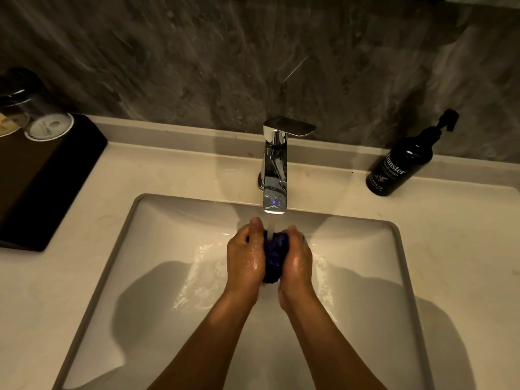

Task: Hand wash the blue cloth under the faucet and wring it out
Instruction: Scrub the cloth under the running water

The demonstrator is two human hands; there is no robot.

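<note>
The blue cloth [274, 257] is bunched into a dark wad between my two palms, over the middle of the white sink basin [157, 249]. My left hand [244, 256] presses it from the left and my right hand [298, 256] from the right; both are wet and foamy. A chrome faucet [275, 164] stands behind the basin, and its stream of water falls straight onto the top of the cloth. Most of the cloth is hidden by my hands.
A black pump bottle of hand wash [405, 161] stands on the counter at the right rear. At the left sits a black tray [42, 181] with upturned glasses [49, 122]. A dark stone wall rises behind the beige counter [174, 170].
</note>
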